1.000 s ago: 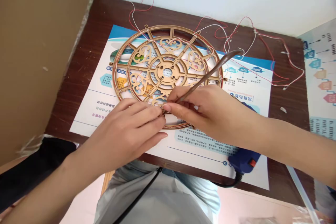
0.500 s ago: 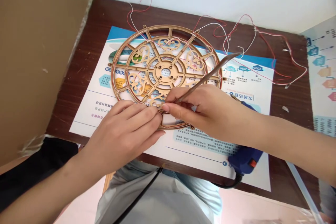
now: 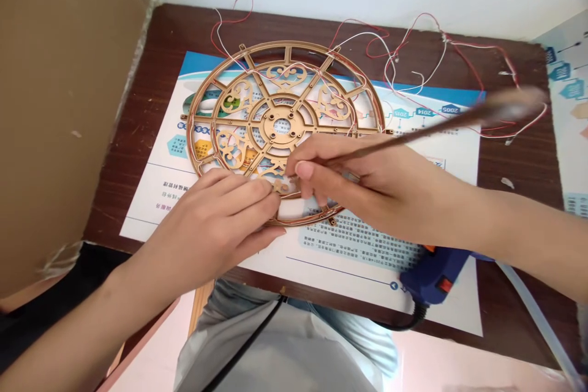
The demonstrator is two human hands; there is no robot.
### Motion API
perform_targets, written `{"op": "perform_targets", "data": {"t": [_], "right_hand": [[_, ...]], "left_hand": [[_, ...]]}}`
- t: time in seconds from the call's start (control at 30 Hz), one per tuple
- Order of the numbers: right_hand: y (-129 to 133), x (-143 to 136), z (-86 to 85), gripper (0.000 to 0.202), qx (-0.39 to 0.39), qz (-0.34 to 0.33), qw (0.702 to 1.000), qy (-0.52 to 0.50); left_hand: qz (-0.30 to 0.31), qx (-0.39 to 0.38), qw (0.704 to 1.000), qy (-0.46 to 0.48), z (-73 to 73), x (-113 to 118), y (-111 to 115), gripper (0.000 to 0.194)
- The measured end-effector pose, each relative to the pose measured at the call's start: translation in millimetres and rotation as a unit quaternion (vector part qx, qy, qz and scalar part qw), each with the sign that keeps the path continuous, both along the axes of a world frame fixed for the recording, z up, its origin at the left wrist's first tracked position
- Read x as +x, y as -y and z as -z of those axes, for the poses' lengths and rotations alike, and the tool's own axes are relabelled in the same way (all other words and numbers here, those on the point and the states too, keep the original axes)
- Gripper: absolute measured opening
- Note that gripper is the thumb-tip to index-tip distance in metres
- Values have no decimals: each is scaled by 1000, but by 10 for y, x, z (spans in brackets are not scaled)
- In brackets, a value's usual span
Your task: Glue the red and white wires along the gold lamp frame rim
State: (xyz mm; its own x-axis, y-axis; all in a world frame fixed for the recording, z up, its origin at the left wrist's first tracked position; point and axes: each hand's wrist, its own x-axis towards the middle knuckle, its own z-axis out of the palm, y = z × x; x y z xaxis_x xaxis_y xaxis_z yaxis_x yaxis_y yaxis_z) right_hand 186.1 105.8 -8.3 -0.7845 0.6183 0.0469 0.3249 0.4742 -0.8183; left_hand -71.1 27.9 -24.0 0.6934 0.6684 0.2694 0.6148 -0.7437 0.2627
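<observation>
Fingers [image 3: 321, 182] of the right hand [image 3: 390, 190] clamp a brown tool [image 3: 427, 132], long axis slanting toward the desk's [image 3: 519, 159] right edge; the left hand [image 3: 225, 220], grip unclear, overlaps the wheel's [image 3: 281, 111] near rim.

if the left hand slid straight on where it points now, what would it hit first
The left hand would likely meet the right hand first, at its fingertips over the frame; their heights are hard to judge.
</observation>
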Motion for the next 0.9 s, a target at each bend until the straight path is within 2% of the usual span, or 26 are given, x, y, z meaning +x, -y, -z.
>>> {"op": "perform_targets", "data": {"t": [0.17,0.33,0.43,0.6,0.9], "right_hand": [[-79,74,14,26,117,-79,989,48],[-55,14,76,18,119,-78,986,91],[-38,-32,76,19,140,-83,980,113],[-39,-104,10,21,166,-104,968,159],[-66,-291,-127,24,138,-70,956,247]], "left_hand": [[1,9,1000,18,51,-24,-2,12],[-2,19,999,34,95,-28,-4,10],[-2,18,999,34,110,-35,-2,12],[3,10,999,41,129,-46,-4,15],[5,-6,998,67,142,-67,-18,12]]}}
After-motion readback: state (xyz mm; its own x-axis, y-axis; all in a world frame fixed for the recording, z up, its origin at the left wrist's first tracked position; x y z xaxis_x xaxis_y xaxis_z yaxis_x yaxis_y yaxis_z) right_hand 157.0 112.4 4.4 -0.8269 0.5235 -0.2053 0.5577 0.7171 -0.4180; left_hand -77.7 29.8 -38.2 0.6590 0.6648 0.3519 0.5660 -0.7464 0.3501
